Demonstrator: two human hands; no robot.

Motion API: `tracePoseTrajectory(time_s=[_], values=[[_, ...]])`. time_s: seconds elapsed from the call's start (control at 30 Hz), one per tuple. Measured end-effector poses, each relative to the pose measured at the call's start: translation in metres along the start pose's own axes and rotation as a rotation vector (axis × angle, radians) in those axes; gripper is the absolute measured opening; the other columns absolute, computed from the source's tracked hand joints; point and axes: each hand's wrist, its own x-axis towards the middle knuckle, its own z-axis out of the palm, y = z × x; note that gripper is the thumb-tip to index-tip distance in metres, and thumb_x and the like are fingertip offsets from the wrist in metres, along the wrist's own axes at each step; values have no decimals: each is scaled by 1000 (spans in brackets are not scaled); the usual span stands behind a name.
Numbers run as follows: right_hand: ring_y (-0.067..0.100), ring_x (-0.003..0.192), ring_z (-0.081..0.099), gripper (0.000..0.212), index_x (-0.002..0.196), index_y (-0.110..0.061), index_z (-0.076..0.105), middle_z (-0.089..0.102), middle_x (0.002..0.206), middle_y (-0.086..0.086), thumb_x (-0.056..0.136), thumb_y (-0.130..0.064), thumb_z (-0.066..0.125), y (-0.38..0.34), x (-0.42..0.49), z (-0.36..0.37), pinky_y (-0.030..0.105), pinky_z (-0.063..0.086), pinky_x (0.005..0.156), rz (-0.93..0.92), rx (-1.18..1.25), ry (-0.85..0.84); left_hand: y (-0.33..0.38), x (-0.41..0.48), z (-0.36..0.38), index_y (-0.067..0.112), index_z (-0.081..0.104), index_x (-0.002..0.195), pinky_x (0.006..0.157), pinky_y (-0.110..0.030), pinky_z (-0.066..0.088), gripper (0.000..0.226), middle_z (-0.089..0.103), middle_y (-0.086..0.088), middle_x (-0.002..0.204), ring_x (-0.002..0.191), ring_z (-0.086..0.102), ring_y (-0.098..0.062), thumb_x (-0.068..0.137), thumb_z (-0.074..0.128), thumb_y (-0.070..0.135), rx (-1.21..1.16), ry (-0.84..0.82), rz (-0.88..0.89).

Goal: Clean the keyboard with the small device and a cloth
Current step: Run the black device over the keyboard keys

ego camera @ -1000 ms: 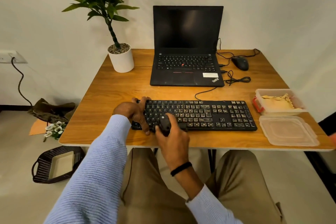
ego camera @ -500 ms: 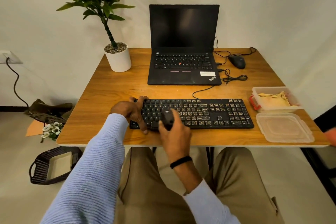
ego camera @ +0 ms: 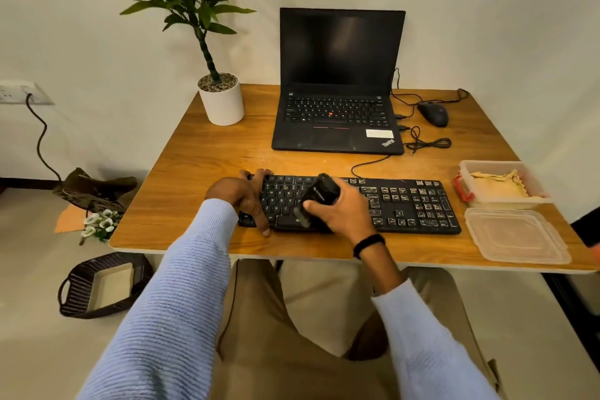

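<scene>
- Head view puts the task at its device stage: the right hand (ego camera: pixel 344 211) has its fingers wrapped round the small device (ego camera: pixel 319 196), a stubby black body tilted nose-down over the left-centre keys of the keyboard (ego camera: pixel 406 204).
- The left hand (ego camera: pixel 240 195) grips the keyboard's left end, fingertips hooked over the far edge and thumb at the near edge, apparently to steady it.
- Keys to the right of the device look pale and dusty, so most of the board seems not yet done. The next move calls for carrying the nose rightward along the rows, close to the keys, while the board is held firm.
- A yellowish cloth (ego camera: pixel 500 187) lies untouched in an open plastic tub (ego camera: pixel 465 172) just right of the keyboard, with the tub's lid (ego camera: pixel 516 237) in front of it. Wiping looks yet to come.
- The wooden table (ego camera: pixel 201 172) also carries an open laptop (ego camera: pixel 337 91), a mouse (ego camera: pixel 433 114) with loose cables, and a potted plant (ego camera: pixel 220 97). A pale wall stands behind, and a dark basket (ego camera: pixel 104 286) sits on the floor at left.
</scene>
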Motion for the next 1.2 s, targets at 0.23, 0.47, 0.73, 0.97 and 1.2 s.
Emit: tracePoseTrajectory(time_s=[0.23, 0.47, 0.73, 0.97, 1.2], values=[[12, 91, 59, 36, 105, -27, 68, 69, 99, -5, 72, -32, 82, -24, 38, -26, 24, 47, 76, -100, -343, -329, 0, -2, 1, 51, 2, 151, 99, -60, 45, 146, 17, -4, 160, 138, 35, -42, 44, 100, 33, 21, 10, -9], [7, 80, 59, 24, 87, -28, 66, 65, 86, -11, 71, -35, 82, -26, 46, -23, 21, 43, 61, -169, -370, -395, -1, 2, 2, 55, 3, 148, 99, -64, 45, 148, 14, -3, 161, 139, 34, -44, 39, 100, 34, -2, 12, -14], [10, 80, 60, 25, 87, -27, 64, 63, 82, -11, 71, -36, 81, -34, 45, -11, 18, 43, 58, -166, -327, -435, -1, 2, 2, 53, 0, 148, 98, -63, 47, 149, 17, -3, 159, 138, 36, -42, 38, 100, 38, 30, 12, -29], [12, 77, 60, 26, 83, -25, 62, 64, 81, -7, 71, -38, 81, -41, 46, 2, 25, 49, 65, -167, -293, -413, -1, 1, 2, 48, -2, 152, 98, -58, 46, 149, 13, -3, 162, 140, 35, -41, 44, 99, 37, 39, 15, -25], [12, 80, 59, 25, 89, -23, 68, 63, 80, -8, 73, -38, 79, -35, 57, 8, 24, 44, 62, -187, -371, -247, -3, 0, 3, 50, 0, 151, 101, -58, 47, 147, 13, -2, 161, 139, 36, -41, 44, 99, 36, 26, 28, -14]])
